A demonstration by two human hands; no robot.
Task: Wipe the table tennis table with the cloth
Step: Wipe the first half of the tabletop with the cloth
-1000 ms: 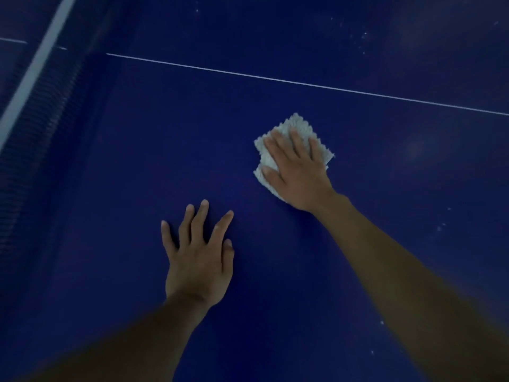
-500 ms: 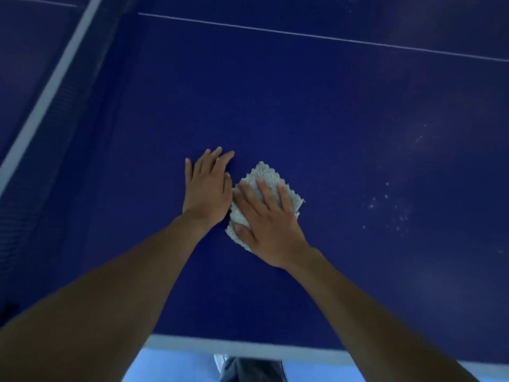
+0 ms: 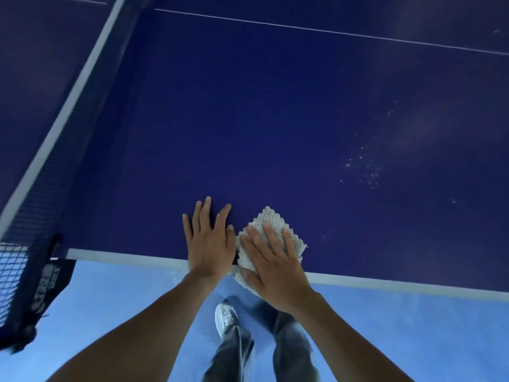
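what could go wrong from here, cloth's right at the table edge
1. The cloth partly overhangs the near edge of the table tennis table under the right hand; a pull toward the person could drop it to the floor.
2. The pale specks farther right lie well away from the cloth and may get missed.
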